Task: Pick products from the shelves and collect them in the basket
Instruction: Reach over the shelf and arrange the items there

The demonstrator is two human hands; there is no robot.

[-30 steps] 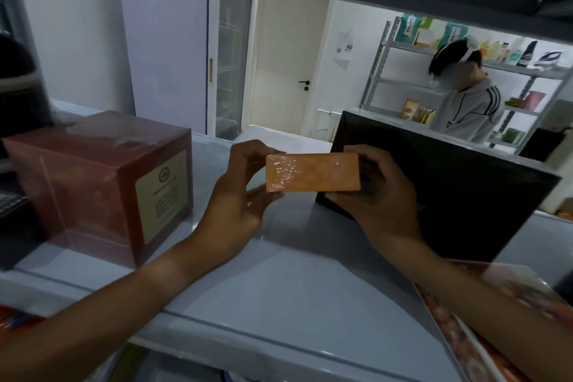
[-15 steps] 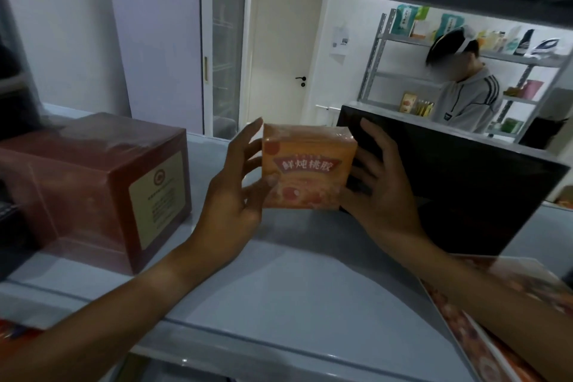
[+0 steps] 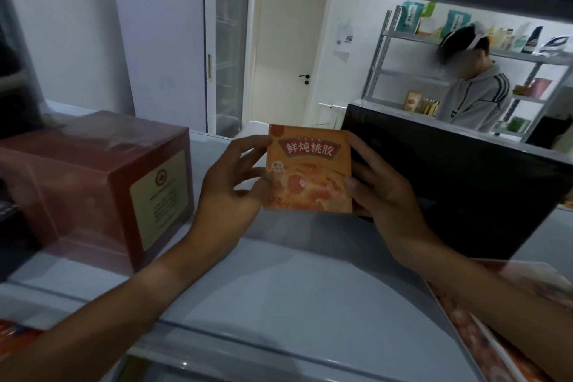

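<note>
- A flat printed pack (image 3: 483,329) with an orange-red pattern lies at the shelf's (image 3: 279,298) near right edge, partly under the right forearm; its writing is too blurred to read.
- On the grey shelf, left of the orange box, stands one dark red carton (image 3: 93,192) wrapped in clear film. A beige label with a round red emblem sits on its side face; the small print below it cannot be read.
- One orange box (image 3: 308,169) is held above the middle of the shelf, front face toward the camera, upright. Its banner reads 鲜炖桃胶; the artwork below shows orange and red shapes.
- The left hand (image 3: 231,192) grips the orange box's left edge, fingers curled around it, thumb on the front.
- The right hand (image 3: 379,192) clamps the right edge, thumb on the front, fingers behind.
- Just right of the orange box and behind the right hand sits one large black box (image 3: 459,189), plain, with no readable marking.
- Beyond the orange box, a person (image 3: 474,96) in a grey striped top stands at a metal rack (image 3: 387,40) holding green packets, bottles and small boxes, too far to count.
- Behind the orange box to the left, a glass-door cabinet (image 3: 228,49) and a closed door (image 3: 291,49).
</note>
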